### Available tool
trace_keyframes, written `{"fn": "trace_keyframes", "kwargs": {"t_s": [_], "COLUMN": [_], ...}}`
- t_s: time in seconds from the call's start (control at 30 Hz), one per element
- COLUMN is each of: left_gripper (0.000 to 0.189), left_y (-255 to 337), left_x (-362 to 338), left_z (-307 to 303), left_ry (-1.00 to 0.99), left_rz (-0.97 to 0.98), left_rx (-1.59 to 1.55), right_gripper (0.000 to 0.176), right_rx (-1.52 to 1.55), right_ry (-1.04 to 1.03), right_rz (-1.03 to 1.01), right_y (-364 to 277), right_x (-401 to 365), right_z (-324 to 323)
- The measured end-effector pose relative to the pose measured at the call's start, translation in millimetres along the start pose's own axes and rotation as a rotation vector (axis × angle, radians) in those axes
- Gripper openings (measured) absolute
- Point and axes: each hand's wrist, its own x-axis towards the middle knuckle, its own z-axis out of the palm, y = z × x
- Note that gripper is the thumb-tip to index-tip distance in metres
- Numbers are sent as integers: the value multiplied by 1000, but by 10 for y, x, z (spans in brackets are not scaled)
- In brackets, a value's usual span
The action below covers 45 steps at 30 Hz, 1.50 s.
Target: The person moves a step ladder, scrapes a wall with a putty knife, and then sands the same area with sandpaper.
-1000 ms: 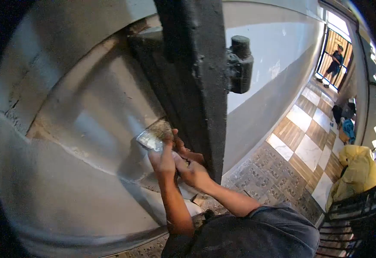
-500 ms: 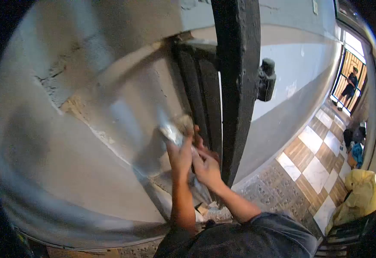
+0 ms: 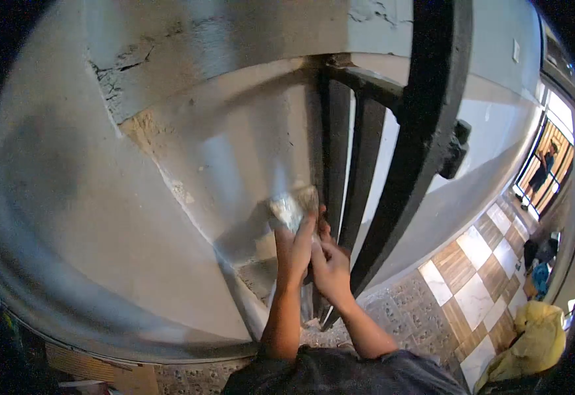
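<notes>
Both my hands are close together in front of the lower wall [image 3: 235,171], beside a dark metal gate [image 3: 425,125]. My left hand [image 3: 296,249] is closed around a flat, pale scraper [image 3: 287,209] with a shiny face. Its upper edge carries a beige smear, and blur hides its exact shape. Pressed against the left, my right hand [image 3: 332,268] is closed at the lower end of the scraper, thumb upward. Its fingers partly hide what it grips. The scraper's contact with the wall cannot be made out.
Cracked, flaking plaster [image 3: 129,72] marks the wall at upper left. A checkered tile floor [image 3: 475,289] runs off to the right, with a yellow sack [image 3: 531,342] on it. A person [image 3: 543,170] stands by a far barred door. Cardboard [image 3: 136,378] lies at lower left.
My view has shifted, so the wall, gate and hands appear farther right, with more gate bars showing. Both hands stay together around the scraper. The distant person's arm is raised higher.
</notes>
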Motion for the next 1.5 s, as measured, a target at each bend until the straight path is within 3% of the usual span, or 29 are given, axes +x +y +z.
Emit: {"fn": "trace_keyframes", "kwargs": {"t_s": [0.13, 0.23, 0.3, 0.33, 0.4, 0.47, 0.53, 0.6, 0.77, 0.87, 0.9, 1.0, 1.07, 1.1, 1.17, 1.2, 1.23, 1.27, 1.33, 1.4, 1.43, 1.47, 1.5], "left_gripper": [18, 19, 20, 20, 21, 23, 24, 26, 31, 30, 30, 33, 34, 33, 32, 32, 34, 36, 38, 38, 34, 31, 33], "left_y": [-345, -321, -275, -252, -269, -286, -376, -362, -249, -370, -395, -347, -435, -658, -646, -665, -750, -834, -1044, -1019, -927, -869, -893], "left_x": [-30, -68, -71, -54, -63, -73, -63, -65, -139, -194, -217, -340, -479, -480, -540, -599, -606, -630, -598, -647, -693, -703, -716], "left_z": [-260, -234, -213, -202, -216, -241, -249, -205, -267, -330, -368, -445, -553, -665, -701, -716, -730, -793, -877, -851, -748, -746, -815], "left_ry": [-105, -69, -72, -64, -61, -45, -48, -49, -51, -1, 28, 78, -15, 21, 50, 88, 150, 216, 276, 324, 324, 249, 221], "left_rz": [-179, -153, -141, -137, -123, -220, -137, -60, -139, -125, -112, -80, -85, 11, 3, 8, 51, -83, -116, -56, -97, -87, -81], "left_rx": [-89, -55, -22, -49, -86, -77, -84, -86, -38, 4, 32, 95, -121, 40, 195, 344, 317, 365, 349, 373, 96, 120, -82], "right_gripper": [27, 28, 27, 27, 26, 24, 22, 20, 23, 24, 24, 22, 18, 17, 15, 17, 18, 20, 22, 25, 25, 25, 25], "right_rx": [52, 115, 244, 247, 573, 403, 246, 9, 116, 466, 497, 535, 418, 359, 311, 161, 206, 256, 209, 123, 133, 146, 144], "right_ry": [-64, -62, -187, -186, -299, -288, -268, -78, -146, -340, -388, -460, -449, -429, -385, -340, -397, -448, -425, -376, -383, -388, -333], "right_rz": [28, 126, 390, 375, 536, 407, 269, -118, 37, 445, 499, 502, 414, 342, 271, 14, 152, 291, 330, 135, 115, 106, 133], "right_y": [278, 219, 104, 66, 67, 221, 232, 123, 56, 173, 233, 225, 271, 177, 195, 357, 491, 565, 585, 727, 668, 572, 396], "right_x": [-138, -133, -86, -48, -61, -72, -72, -91, -165, -178, -175, -261, -370, -419, -514, -557, -619, -714, -746, -818, -789, -777, -785], "right_z": [68, 45, -35, -43, -77, -62, -41, -57, -69, -57, -64, -114, -161, -205, -229, -169, -120, -93, -49, -46, -117, -181, -231]}}
